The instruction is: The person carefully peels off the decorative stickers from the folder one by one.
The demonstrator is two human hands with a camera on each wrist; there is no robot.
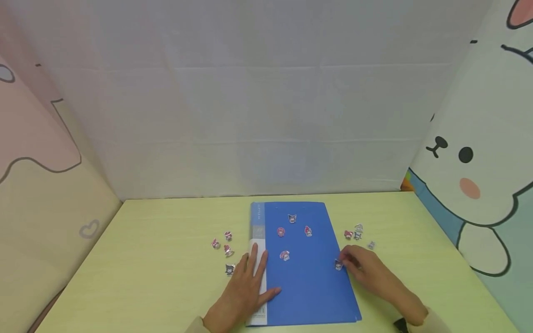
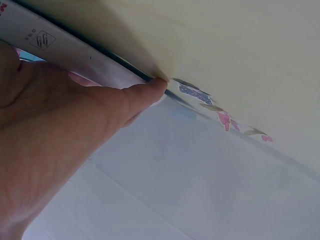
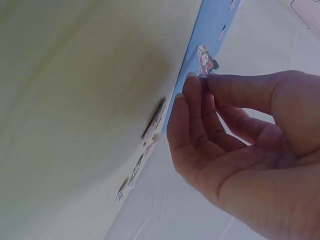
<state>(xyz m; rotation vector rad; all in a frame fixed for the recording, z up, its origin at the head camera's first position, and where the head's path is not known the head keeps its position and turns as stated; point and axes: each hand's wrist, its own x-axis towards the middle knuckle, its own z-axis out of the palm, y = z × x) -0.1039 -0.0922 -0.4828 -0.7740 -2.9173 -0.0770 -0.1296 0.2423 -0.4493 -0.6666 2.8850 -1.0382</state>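
Note:
A blue folder (image 1: 308, 291) with a pale spine label lies on the table, several cartoon stickers on its cover, among them a pink round sticker (image 1: 281, 232). My left hand (image 1: 245, 282) rests on the spine side, fingers spread and straight. At the folder's right edge my right hand (image 1: 366, 268) pinches a small cartoon sticker (image 1: 338, 264) between thumb and fingertips. In the right wrist view the pinched sticker (image 3: 205, 57) sticks out past the fingertips, over the blue cover. Whether it touches the cover I cannot tell.
Several loose stickers (image 1: 227, 250) lie on the pale yellow table (image 1: 145, 259) left of the folder. More loose stickers (image 1: 357, 234) lie to its right, just beyond my right hand. A white sheet (image 1: 266, 115) hangs behind the table, with cartoon-printed curtains (image 1: 479, 185) at the sides.

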